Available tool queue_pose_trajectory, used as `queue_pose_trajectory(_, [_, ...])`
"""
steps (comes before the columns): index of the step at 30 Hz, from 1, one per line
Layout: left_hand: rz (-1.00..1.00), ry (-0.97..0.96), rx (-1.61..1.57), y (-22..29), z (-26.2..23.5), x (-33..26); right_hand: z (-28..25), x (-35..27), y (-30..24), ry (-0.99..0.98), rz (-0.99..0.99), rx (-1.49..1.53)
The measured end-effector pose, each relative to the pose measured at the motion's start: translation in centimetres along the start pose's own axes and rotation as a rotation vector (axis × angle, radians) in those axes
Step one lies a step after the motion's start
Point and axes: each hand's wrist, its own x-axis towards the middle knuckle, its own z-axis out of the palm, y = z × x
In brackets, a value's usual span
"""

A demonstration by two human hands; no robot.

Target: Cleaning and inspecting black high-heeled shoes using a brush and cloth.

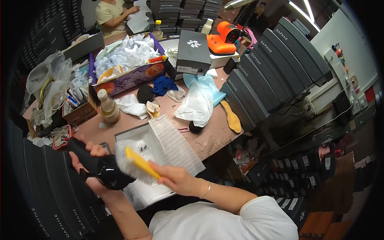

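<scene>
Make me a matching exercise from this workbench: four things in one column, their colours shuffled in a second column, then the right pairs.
Things:
1. shoe in the left hand
2. brush handle in the right hand
3. machine at the far end of the table
4. cloth beside the shoebox

Colours:
A. orange
B. blue
C. black
D. yellow

Pairs: 1-C, 2-D, 3-A, 4-B

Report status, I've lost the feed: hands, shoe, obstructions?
Left hand grips black shoe. Right hand holds yellow brush, bristles on shoe. Nothing between them.
</scene>
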Motion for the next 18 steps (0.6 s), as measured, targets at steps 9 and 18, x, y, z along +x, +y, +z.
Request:
queue_pose_trajectory(9, [0.065,-0.050,-0.008,0.2,-0.2,-1.3,0.1,-1.1,1.0,-0.143,0.237,0.084])
queue_pose_trajectory(18, [0.328,-0.063,0.776,-4.5,-1.3,-3.2,4.6,2.7,-0.8,-0.131,0.911,1.630])
